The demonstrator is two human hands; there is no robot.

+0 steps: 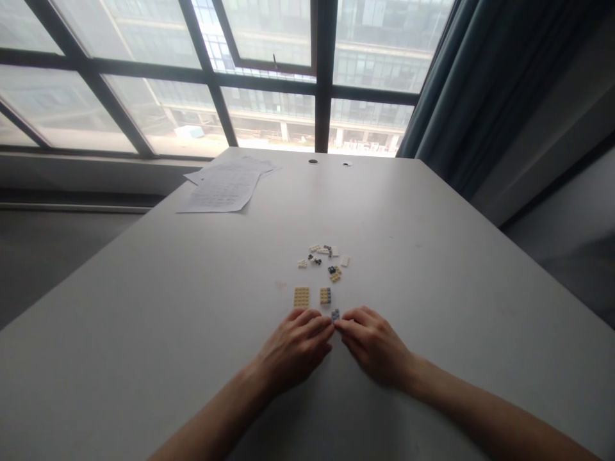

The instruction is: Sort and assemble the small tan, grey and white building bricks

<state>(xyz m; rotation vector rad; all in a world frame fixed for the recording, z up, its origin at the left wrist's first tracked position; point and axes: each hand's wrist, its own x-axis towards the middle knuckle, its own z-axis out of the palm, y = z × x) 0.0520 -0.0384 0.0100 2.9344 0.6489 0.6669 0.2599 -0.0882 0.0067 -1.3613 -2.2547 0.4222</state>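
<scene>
Between my fingertips is a small grey building brick (335,314), studs showing on top. My left hand (298,346) closes on its left side, fingers curled. From the right, my right hand (372,342) pinches the same brick with its fingers bent. Just beyond my left fingers lies a flat tan studded plate (302,296). To its right sits a tan and blue-grey brick block (325,295). My fingers partly hide the grey brick's lower edge.
Farther off lies a loose group of small pieces: tan and black bricks (335,274), white tiles (344,260) and dark bits (314,260). Printed papers (225,186) rest at the far left of the white table (432,269). Windows stand behind, and a dark curtain (480,83) hangs right.
</scene>
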